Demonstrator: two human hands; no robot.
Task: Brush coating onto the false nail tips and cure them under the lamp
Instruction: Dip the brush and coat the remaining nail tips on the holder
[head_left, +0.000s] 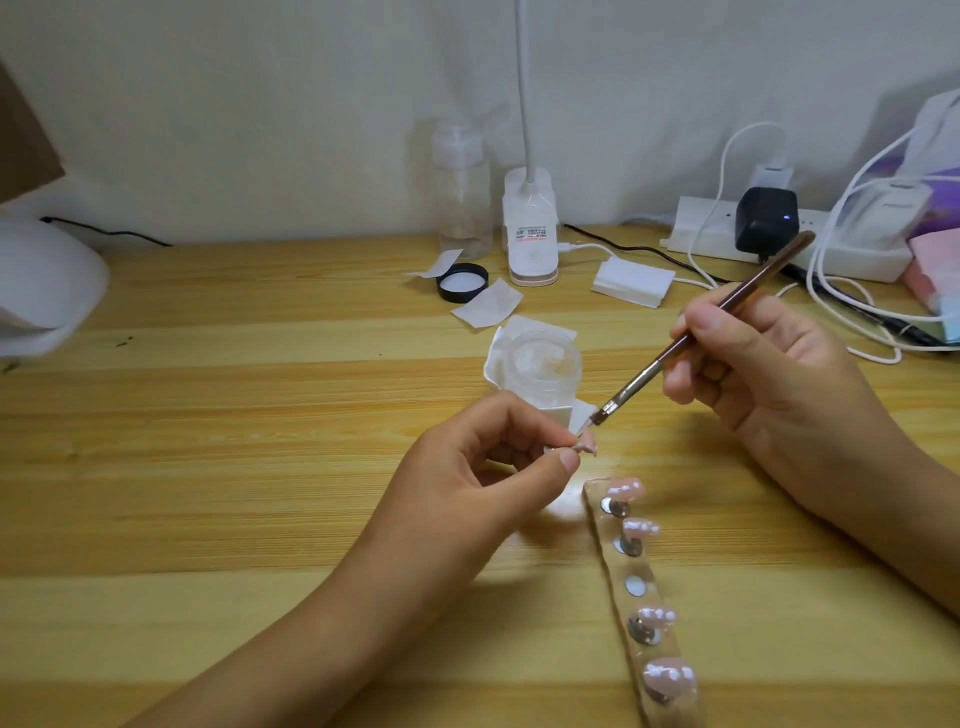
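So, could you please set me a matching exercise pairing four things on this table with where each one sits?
Things:
1 brush
2 black lid
3 nail strip
4 white curing lamp

Places:
A far left of the table
B in the right hand
C just left of the desk lamp base
D nearest the camera, lower right

Pairs: 1-B, 2-C, 3-D, 4-A
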